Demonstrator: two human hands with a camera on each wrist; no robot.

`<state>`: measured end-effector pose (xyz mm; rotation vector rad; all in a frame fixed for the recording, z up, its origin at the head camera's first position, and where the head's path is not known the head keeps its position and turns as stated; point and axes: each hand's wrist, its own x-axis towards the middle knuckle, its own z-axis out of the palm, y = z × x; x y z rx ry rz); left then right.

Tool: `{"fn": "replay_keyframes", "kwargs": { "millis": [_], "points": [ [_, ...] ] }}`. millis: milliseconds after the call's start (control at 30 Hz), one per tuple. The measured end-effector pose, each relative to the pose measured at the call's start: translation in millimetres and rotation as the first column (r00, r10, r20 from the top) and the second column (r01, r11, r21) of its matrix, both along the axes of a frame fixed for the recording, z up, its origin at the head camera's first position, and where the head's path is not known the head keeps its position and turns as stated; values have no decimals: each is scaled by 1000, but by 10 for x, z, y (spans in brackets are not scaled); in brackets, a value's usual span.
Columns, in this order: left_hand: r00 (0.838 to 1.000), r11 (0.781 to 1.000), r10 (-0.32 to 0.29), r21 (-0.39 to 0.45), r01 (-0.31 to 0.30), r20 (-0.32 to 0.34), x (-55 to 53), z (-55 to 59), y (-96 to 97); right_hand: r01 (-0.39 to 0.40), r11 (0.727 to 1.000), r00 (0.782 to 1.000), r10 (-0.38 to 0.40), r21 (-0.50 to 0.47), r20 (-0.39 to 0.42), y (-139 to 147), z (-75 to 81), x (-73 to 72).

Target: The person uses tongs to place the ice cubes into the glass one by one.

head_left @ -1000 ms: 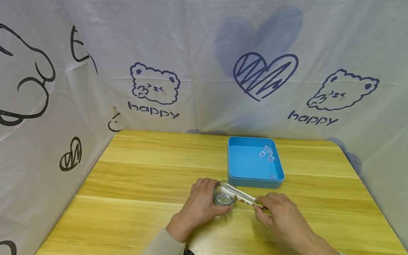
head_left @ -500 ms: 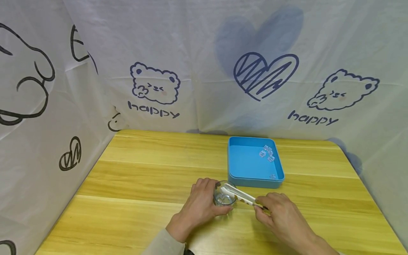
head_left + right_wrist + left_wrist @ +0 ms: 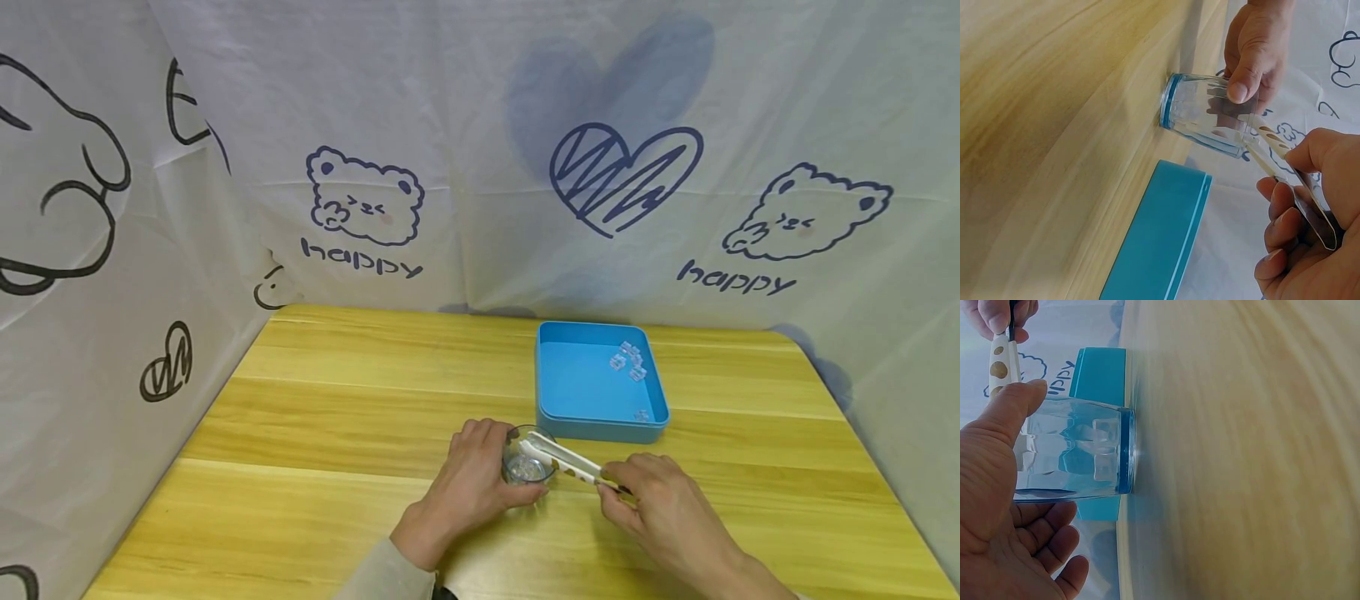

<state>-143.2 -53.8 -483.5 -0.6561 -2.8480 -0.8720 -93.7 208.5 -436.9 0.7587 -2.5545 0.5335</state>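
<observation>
A clear drinking glass (image 3: 1066,465) with a blue-tinted base stands upright on the table. My left hand (image 3: 474,477) grips it from the left, thumb at the near side and fingers round the far side. A few clear cubes (image 3: 1105,431) lie at the bottom of the glass. In my right hand (image 3: 663,504) are small tongs (image 3: 1272,140), white with brown spots towards the ends and metal at the bend. Their tips reach inside the glass mouth, slightly apart in the right wrist view. Whether anything is between the tips I cannot tell.
Behind the glass and to its right sits a square blue box (image 3: 592,428) without a lid. Several clear cubes (image 3: 637,374) lie along its right side. White printed cloth (image 3: 480,167) hangs behind and left of the wooden table (image 3: 322,392).
The clear pieces at the bottom of the glass look different, with more showing there now. Both hands, the glass and the tongs stay nearly in place.
</observation>
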Motion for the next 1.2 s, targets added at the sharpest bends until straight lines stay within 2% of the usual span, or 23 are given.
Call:
{"fn": "replay_keyframes", "kwargs": {
  "millis": [433, 600, 700, 833, 1033, 1100, 1200],
  "points": [
    [1000, 1000, 2, -2, -2, 7, 2, 15, 4, 23, 1000, 999, -23, 4, 31, -9, 7, 4],
    [1000, 1000, 6, -3, -6, 0, 5, 13, 4, 44, 999, 998, -44, -1, 40, -9, 53, 3],
    [1000, 1000, 10, -8, -10, -2, 9, 8, 5, 69, 998, 997, -69, -12, 27, 29, 113, -32],
    [1000, 1000, 12, -6, -12, 1, 12, 4, 2, 129, 992, 991, -128, -18, 33, 136, 198, -153],
    [1000, 1000, 9, -5, -9, 6, 8, 3, 2, 210, 976, 970, -216, 61, 108, 382, 263, -384],
    [1000, 1000, 6, -4, -6, 11, 4, 2, 3, 239, 965, 954, -254, 105, 161, 456, 298, -446],
    [1000, 1000, 7, -1, -7, 16, -1, 1, 4, 277, 942, 916, -318, 188, 245, 535, 364, -522]
  ]
}}
